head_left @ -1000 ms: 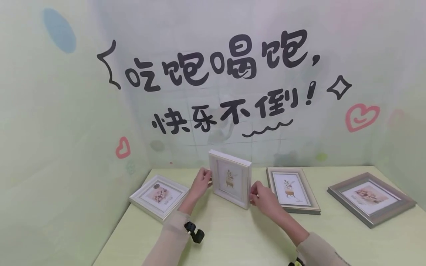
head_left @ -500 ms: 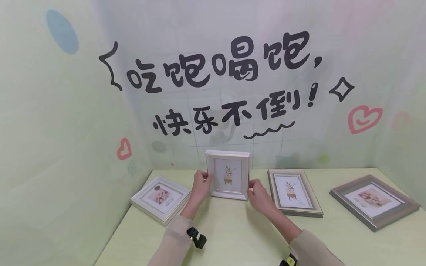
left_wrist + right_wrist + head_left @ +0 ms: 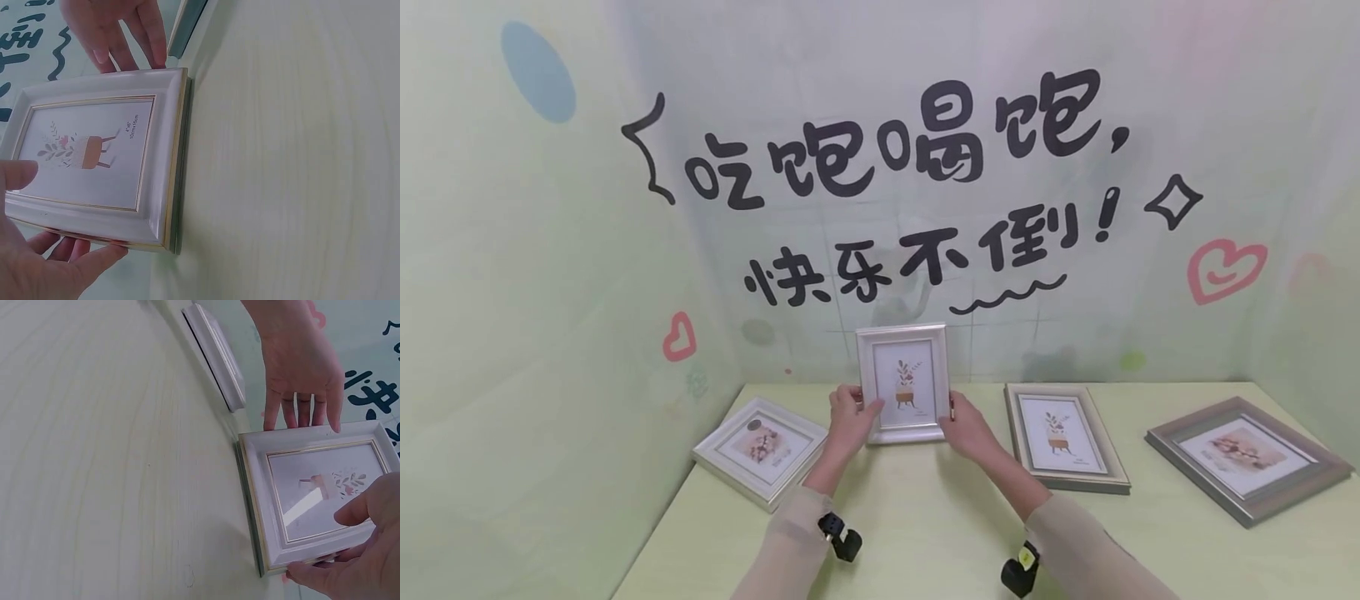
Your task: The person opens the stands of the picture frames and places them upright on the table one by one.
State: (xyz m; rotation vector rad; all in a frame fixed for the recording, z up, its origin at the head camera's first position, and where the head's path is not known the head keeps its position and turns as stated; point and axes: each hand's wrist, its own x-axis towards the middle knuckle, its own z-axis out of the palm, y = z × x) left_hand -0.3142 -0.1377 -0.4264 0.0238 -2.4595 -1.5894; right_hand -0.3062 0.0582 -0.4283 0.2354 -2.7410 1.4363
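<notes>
A white picture frame (image 3: 867, 367) with a thin gold inner line stands near the back of the table, its potted-plant print facing the head camera. My left hand (image 3: 850, 425) grips its left side, with the thumb on the front, as the left wrist view shows. On the opposite side my right hand (image 3: 968, 429) holds the frame; in the right wrist view its thumb (image 3: 356, 511) lies over the front and the other fingers are partly hidden behind. I cannot tell whether the lower edge touches the table.
A silver-white picture frame (image 3: 718, 448) lies at the left of the table (image 3: 910, 533). To the right lie a beige-gold frame (image 3: 1101, 421) and a dark grey-brown one (image 3: 1195, 482). Behind the table hangs a printed wall cloth (image 3: 820, 342) with black lettering.
The held frame has turned from an angled stance to face forward, shifted slightly left and tipped back a little. The right hand moved left with it. The other frames stay in place.
</notes>
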